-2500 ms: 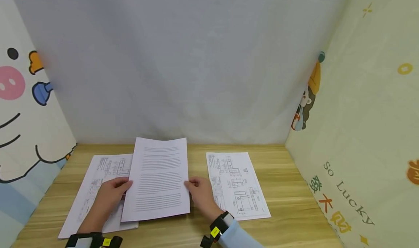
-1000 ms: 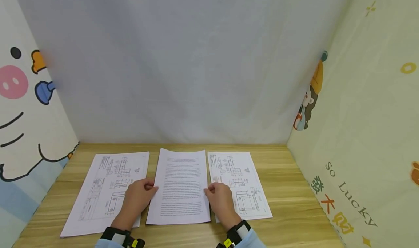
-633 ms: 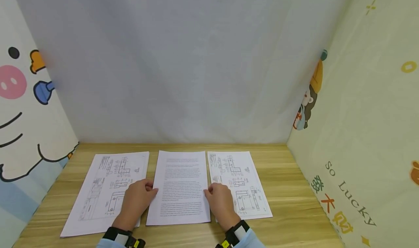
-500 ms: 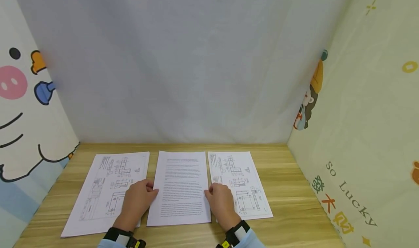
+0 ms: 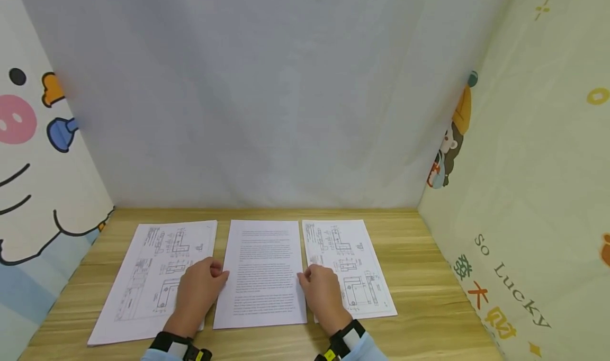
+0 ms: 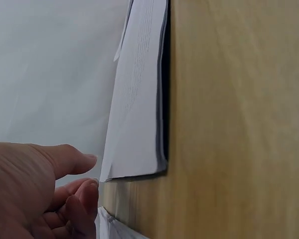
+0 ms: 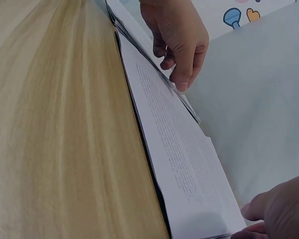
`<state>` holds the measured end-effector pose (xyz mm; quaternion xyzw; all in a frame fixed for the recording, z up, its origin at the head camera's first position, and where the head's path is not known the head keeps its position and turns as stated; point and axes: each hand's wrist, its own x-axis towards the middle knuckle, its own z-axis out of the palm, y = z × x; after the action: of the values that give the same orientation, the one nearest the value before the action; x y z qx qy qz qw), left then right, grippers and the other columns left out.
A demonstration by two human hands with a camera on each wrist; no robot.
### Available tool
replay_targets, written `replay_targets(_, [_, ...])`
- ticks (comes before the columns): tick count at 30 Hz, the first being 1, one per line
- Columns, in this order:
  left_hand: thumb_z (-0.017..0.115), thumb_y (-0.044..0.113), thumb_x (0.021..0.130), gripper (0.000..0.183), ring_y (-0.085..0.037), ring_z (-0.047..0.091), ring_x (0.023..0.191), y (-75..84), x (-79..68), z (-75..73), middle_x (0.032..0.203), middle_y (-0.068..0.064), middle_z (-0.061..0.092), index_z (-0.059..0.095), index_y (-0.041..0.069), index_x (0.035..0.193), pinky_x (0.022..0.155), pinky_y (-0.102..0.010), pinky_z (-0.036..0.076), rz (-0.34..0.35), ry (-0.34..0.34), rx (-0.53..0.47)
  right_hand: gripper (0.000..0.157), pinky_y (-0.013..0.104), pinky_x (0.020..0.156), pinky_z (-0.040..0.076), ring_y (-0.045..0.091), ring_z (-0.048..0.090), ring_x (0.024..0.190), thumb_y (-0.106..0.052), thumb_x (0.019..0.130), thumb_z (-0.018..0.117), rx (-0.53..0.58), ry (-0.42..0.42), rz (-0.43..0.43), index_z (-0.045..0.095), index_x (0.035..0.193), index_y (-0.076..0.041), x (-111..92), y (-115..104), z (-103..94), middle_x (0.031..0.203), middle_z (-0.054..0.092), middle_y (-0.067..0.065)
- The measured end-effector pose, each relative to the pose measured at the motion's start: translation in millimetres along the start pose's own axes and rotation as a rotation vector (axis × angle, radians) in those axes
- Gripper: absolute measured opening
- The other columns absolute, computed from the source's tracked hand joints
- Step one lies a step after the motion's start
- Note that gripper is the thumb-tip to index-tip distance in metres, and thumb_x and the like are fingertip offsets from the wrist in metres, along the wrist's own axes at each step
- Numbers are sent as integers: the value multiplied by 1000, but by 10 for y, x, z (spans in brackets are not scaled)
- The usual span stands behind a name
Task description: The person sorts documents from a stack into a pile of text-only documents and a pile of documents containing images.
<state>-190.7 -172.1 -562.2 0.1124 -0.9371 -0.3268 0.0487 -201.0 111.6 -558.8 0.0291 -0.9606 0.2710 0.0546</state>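
A stack of printed text sheets (image 5: 262, 276) lies flat in the middle of the wooden table. My left hand (image 5: 200, 292) hovers at its left edge; in the left wrist view the thumb (image 6: 74, 160) and loosely bent fingers stand just off the paper, with a gap between them. My right hand (image 5: 324, 295) is at the opposite edge, thumb tip right at the paper's side, fingers loosely bent. Under my left wrist lies a stack of drawing sheets (image 5: 138, 276). Another drawing stack (image 5: 376, 281) lies to the right, partly covered by my right hand.
The wooden table (image 5: 429, 297) ends at a grey cloth backdrop (image 5: 267, 112). Printed panels rise on both sides, a cartoon one (image 5: 38, 207) on the left and a pale yellow one (image 5: 524, 165) on the right. Narrow gaps separate the three stacks.
The text sheets, held raised over the left stack earlier, have come down to the right, flat between the two drawing stacks. Within the last half second both hands have lifted slightly from their edges.
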Motion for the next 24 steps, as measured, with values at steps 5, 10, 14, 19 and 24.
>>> replay_targets(5, [76,27,92,23,-20,67,77,-12,-19,-113,88,-4,74,75,7,104,66,-37,52,52,71,-7,21,20,45,44,5,54,52,-30,98,72,138,32,-42,74,87,-12,4,8,-70,66,62,-8])
replay_targets(10, [71,31,95,27,-20,63,74,-133,-31,-332,90,-6,73,74,8,107,62,-34,45,5,74,-11,20,24,53,54,11,66,62,-25,100,69,425,-115,-24,74,98,-6,22,-55,-156,76,70,1])
replay_targets(14, [70,31,96,31,-22,64,75,-323,-30,-563,93,-10,73,73,4,110,62,-34,43,-40,88,-3,28,31,66,61,19,73,75,-25,101,67,603,-295,21,72,107,1,7,-190,-167,87,74,9])
replay_targets(19, [66,32,99,37,-30,63,83,-626,19,-851,100,-18,72,69,0,116,67,-41,42,-145,117,43,29,34,77,61,21,74,86,-25,100,68,714,-433,27,72,111,2,-53,-467,-49,98,76,12])
replay_targets(24, [62,32,101,47,-38,59,91,-943,98,-1094,109,-26,69,63,-7,126,74,-50,43,-274,107,89,24,29,76,60,16,74,86,-27,99,70,716,-476,31,74,109,-5,-94,-786,125,96,77,5])
